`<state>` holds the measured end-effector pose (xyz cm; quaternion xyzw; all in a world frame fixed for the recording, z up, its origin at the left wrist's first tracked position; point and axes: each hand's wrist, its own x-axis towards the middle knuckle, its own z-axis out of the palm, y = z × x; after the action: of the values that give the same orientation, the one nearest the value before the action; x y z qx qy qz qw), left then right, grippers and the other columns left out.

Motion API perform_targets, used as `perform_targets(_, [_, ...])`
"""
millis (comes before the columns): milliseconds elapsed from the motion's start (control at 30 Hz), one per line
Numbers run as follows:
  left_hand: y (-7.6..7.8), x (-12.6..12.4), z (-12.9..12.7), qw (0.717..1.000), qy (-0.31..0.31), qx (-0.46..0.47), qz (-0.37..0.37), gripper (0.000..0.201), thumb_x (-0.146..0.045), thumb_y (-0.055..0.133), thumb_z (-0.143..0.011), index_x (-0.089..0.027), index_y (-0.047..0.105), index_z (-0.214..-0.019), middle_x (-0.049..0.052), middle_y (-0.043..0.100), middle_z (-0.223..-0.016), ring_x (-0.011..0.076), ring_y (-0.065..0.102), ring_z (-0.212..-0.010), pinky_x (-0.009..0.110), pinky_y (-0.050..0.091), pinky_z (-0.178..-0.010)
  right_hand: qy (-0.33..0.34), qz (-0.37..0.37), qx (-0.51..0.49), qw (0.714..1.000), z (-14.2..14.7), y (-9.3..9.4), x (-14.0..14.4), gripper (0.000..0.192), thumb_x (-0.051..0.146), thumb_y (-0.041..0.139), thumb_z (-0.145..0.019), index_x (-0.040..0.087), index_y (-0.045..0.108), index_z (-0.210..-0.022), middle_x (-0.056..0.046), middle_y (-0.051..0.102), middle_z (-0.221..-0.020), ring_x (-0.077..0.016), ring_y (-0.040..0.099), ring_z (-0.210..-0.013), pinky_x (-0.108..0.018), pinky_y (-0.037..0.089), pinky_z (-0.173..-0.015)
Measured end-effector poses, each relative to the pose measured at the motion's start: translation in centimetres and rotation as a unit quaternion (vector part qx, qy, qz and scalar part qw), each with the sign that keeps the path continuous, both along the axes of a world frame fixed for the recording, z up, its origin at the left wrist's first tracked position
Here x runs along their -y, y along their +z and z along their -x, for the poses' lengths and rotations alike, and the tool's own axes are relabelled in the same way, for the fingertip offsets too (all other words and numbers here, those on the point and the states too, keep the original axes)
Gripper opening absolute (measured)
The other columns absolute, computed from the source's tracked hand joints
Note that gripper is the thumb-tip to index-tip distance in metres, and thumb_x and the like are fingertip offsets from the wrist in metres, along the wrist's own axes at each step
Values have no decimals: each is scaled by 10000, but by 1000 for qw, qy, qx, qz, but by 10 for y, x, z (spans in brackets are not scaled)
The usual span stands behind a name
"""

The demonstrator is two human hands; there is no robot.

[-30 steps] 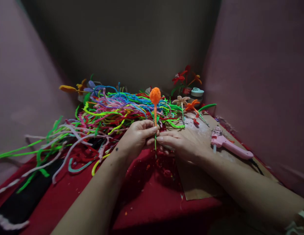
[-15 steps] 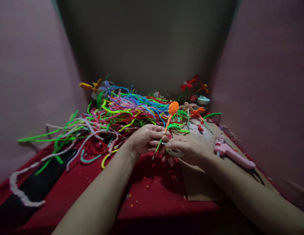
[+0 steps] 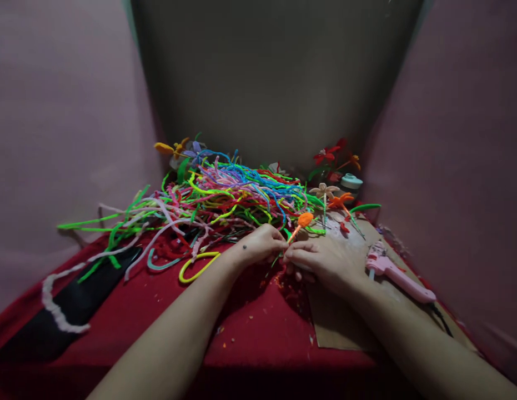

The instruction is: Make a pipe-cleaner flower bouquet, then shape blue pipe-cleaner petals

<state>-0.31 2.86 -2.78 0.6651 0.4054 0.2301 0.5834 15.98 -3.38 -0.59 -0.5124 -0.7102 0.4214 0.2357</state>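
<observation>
Left hand (image 3: 261, 244) and right hand (image 3: 320, 257) knuckles-up, fingertips meeting, both pinching the orange bud's (image 3: 304, 219) stem, tilted right, just before the wire pile (image 3: 225, 194).

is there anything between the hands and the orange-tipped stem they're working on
Nothing visible. The left hand and right hand both pinch the orange-tipped stem directly, fingertips meeting at its shaft. The pipe cleaner pile lies behind them, and the pink glue gun rests apart on the right.

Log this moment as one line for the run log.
left hand: pinching orange pipe-cleaner bud stem | right hand: gripping same stem | bud: tilted right
</observation>
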Motion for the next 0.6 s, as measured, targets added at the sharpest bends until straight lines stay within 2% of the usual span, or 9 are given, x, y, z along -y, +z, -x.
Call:
perform_targets(67, [13,1,3,998,34,-23,-47,249,-324,613,-674,-149,576,-500,-42,420,-339,76,341,-304,209,170,-361,-15,10,1,1000,2,5,2,280,299,456,-802,144,661,-691,-30,612,-582,-90,454,-458,-230,295,-442])
perform_targets(133, [32,6,15,992,70,-34,-100,187,-297,630,-660,-149,608,-548,-37,485,-410,73,371,-361,205,208,-398,-13,0,6,1000,1,6,1,278,296,461,-796,159,659,-659,-25,613,-580,-93,451,-464,-235,294,-451])
perform_targets(200, [51,14,34,964,87,-105,-228,140,-285,612,-678,-157,665,-657,-6,582,-540,97,458,-457,208,275,-449,-10,-31,21,999,-2,5,0,274,314,485,-785,177,653,-618,-15,597,-550,-102,457,-482,-239,292,-465])
perform_targets(233, [58,19,46,949,83,-152,-262,130,-273,599,-687,-164,670,-687,4,604,-587,111,494,-515,209,304,-486,-13,-47,34,998,-3,5,0,270,322,495,-779,185,651,-607,-10,589,-537,-107,465,-496,-240,293,-473])
perform_targets(300, [63,30,71,911,38,-282,-300,131,-272,558,-723,-179,650,-740,6,615,-669,129,524,-605,219,338,-552,-18,-66,66,995,-3,8,1,264,323,495,-774,191,653,-609,-6,588,-533,-115,479,-516,-240,300,-486])
perform_targets(367, [55,41,93,856,33,-401,-323,153,-290,499,-766,-188,614,-766,19,613,-719,149,529,-639,245,344,-579,-15,-49,94,994,1,13,2,259,290,475,-774,183,655,-622,-10,600,-545,-118,494,-523,-242,313,-500])
perform_targets(467, [27,53,114,808,27,-493,-321,167,-308,449,-793,-186,563,-800,67,604,-828,190,544,-712,282,366,-609,-17,-24,114,993,6,18,5,254,270,464,-782,179,668,-661,-17,610,-546,-121,515,-521,-248,322,-513])
perform_targets(533, [9,57,117,795,11,-514,-321,165,-270,418,-797,-182,552,-837,90,589,-876,210,550,-758,301,378,-638,-23,-31,126,991,4,16,4,252,312,480,-789,195,684,-697,-17,610,-541,-129,527,-530,-253,315,-513])
perform_targets(600, [-2,58,117,797,8,-516,-314,213,-245,386,-805,-185,549,-929,103,581,-927,223,560,-790,309,386,-650,-22,-57,134,989,-1,9,1,258,367,495,-791,219,699,-733,-18,612,-552,-139,534,-549,-260,314,-518])
